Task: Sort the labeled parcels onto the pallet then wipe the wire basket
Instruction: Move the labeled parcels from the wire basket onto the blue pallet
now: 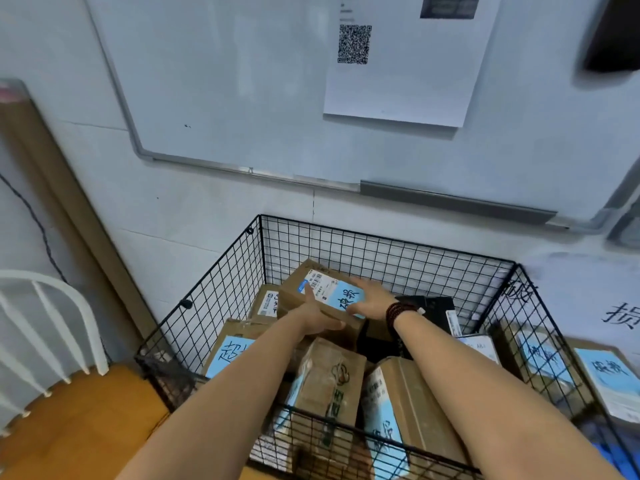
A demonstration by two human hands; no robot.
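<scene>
As the top box in the basket is gripped by the left hand, right hand flat atop, leaning parcels could be toppled by lifting.
</scene>
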